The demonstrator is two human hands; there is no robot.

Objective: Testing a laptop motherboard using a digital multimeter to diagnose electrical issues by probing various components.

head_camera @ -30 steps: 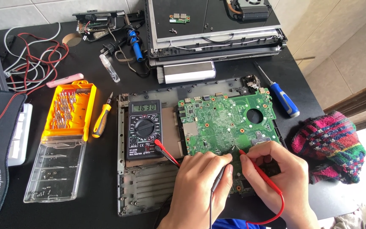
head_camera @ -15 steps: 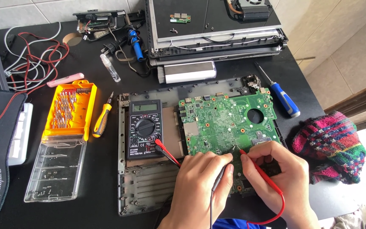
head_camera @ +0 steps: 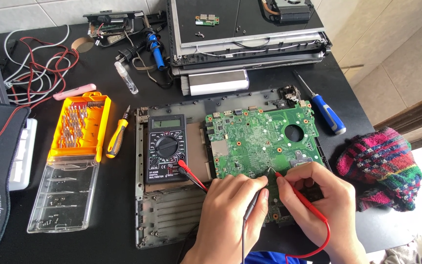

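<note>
Leftmost, an orange bit case with its clear lid folded open is seen on the black table, and a yellow-handled screwdriver is laid just beside it. Next, a black multimeter is rested on the grey laptop base, touching nothing but its leads. Further right, the green circuit board is set flat in that base; it is judged light, stiff and fragile, best handled by its bare edges and never by the soldered parts. At its near edge, the left hand is closed around a black probe, held pen-like with the wrist low. Beside it, the right hand is pinched on a red probe, whose tip is laid against the board. Both probes are thought slim, light and easily slipped. Farthest right, a blue screwdriver and a knitted cloth are seen well apart from the hands.
</note>
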